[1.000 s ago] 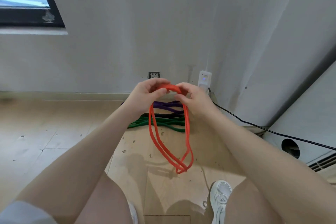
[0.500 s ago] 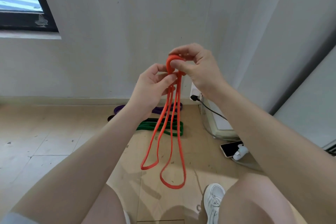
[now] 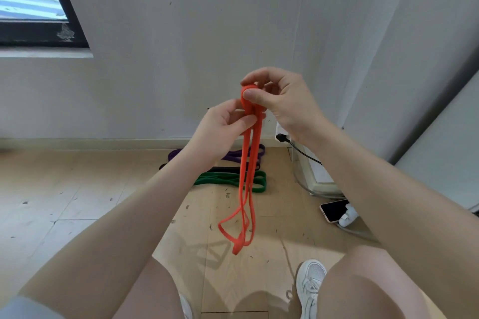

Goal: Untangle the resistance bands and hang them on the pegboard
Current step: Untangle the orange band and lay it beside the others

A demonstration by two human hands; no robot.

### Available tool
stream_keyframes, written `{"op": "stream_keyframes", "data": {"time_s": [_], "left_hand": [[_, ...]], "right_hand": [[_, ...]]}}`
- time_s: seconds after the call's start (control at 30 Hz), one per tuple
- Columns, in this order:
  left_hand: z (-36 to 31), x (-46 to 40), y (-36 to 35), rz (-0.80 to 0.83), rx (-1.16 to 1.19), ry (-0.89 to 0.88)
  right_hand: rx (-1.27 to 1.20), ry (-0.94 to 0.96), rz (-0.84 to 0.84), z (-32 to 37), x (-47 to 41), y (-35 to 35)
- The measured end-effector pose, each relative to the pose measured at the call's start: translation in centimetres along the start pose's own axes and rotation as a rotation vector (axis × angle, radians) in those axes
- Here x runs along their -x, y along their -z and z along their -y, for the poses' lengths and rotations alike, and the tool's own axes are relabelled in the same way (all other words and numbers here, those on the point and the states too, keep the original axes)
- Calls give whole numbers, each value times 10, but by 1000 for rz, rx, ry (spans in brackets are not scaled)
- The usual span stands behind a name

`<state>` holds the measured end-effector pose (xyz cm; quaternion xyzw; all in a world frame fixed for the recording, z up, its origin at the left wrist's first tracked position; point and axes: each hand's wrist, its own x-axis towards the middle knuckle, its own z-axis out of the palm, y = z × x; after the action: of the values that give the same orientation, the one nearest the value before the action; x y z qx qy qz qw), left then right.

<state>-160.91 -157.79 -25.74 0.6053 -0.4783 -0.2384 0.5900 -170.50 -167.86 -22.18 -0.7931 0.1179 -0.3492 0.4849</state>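
Note:
An orange resistance band [image 3: 248, 179] hangs in front of me, knotted near its top, its loops dangling just above the floor. My right hand [image 3: 280, 101] pinches the small top loop above the knot between thumb and fingers. Just below and to the left, my left hand [image 3: 223, 129] pinches the strands under the knot. On the wooden floor by the wall lie a green band [image 3: 230, 180], a purple band [image 3: 233, 155] and a black band [image 3: 225, 169], partly hidden behind my left arm. No pegboard is in view.
A white wall stands straight ahead with a dark-framed window [image 3: 39, 8] at upper left. A plugged charger and black cable [image 3: 298, 146] run down the right. A phone [image 3: 334, 210] and a white device lie on the floor right. My white shoe [image 3: 309, 285] is below.
Both hands have raised the orange band from low near the floor to chest height. The band went from one wide loop to long hanging strands knotted at the top. The view tilted up slightly.

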Motion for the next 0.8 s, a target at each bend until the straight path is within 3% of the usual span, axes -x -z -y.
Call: {"op": "stream_keyframes", "data": {"time_s": [0.3, 0.4, 0.5, 0.6, 0.8], "left_hand": [[5, 3, -16, -44, 110, 37], [2, -1, -17, -73, 146, 25], [0, -7, -18, -51, 243, 57], [-2, -13, -17, -15, 288, 64], [0, -22, -6, -32, 228, 57]], "right_hand": [[21, 72, -69, -15, 5, -1], [-56, -71, -98, -36, 18, 6], [-357, -330, 129, -68, 41, 4], [-485, -408, 302, -74, 52, 0], [-213, -294, 296, -63, 46, 1]]}}
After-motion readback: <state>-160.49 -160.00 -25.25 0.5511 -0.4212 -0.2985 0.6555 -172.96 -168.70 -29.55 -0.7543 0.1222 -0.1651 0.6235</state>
